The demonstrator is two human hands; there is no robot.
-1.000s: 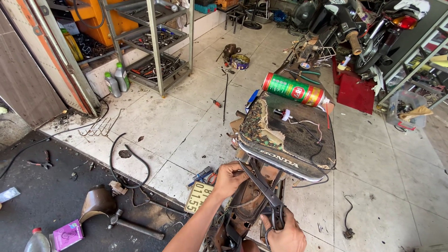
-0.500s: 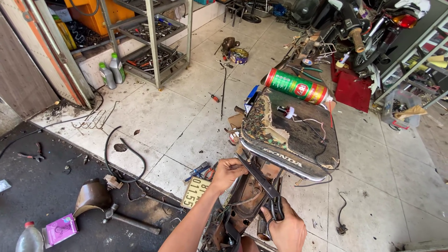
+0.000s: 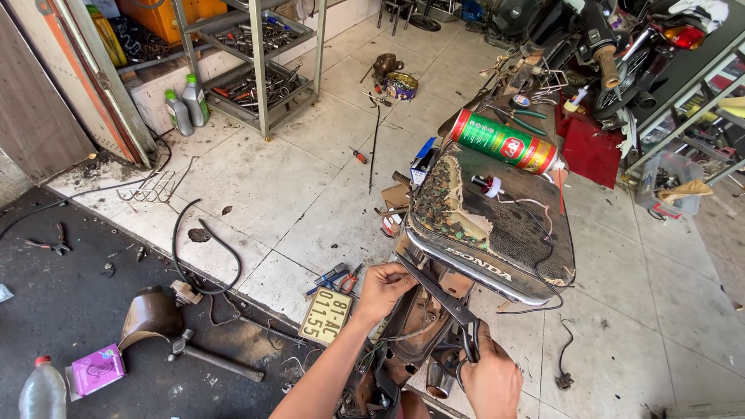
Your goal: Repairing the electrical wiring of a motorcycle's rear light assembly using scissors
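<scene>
While we look down over the rear of a stripped motorcycle (image 3: 434, 326) on the tiled floor (image 3: 295, 186) of a workshop, its torn seat (image 3: 497, 225) carries a spray can (image 3: 504, 142). Metal shelving (image 3: 256, 70) stands well apart. Large shears (image 3: 438, 295) run diagonally under the seat's rear edge, blades up-left. Our right hand (image 3: 489, 380) is closed around the handles; our left hand (image 3: 382, 289), nearer the blade tips, pinches something at the frame. A number plate (image 3: 326, 314) lies just beside it.

Spray can (image 3: 506, 142), 2 bottles (image 3: 186, 104) — hammer (image 3: 203, 353)
</scene>
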